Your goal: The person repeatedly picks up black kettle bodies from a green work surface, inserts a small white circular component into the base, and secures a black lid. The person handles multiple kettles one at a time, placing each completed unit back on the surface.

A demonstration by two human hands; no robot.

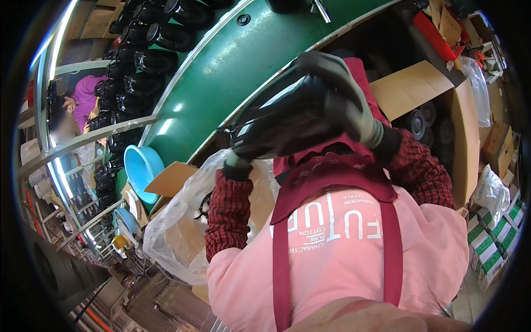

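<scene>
A glossy black rounded part [287, 116] is held up in front of my chest, above the green bench's near edge. Motion smears it, so its exact kind cannot be told. My right hand [354, 94], in a grey glove with dark fingers, is closed over its upper right side. At its lower left end is my left hand [239, 155], also gloved, gripping the part; most of those fingers blend into the black surface. Below my left hand hangs clear plastic sheeting [182, 238] in an open carton.
The green bench [221, 72] carries a small black ring [243, 20]. Rows of glossy black parts [171, 36] stand beyond it, near a person in purple [86, 99]. A blue basin [142, 171] lies left. On the right, an open carton [466, 144] holds dark round parts [428, 113].
</scene>
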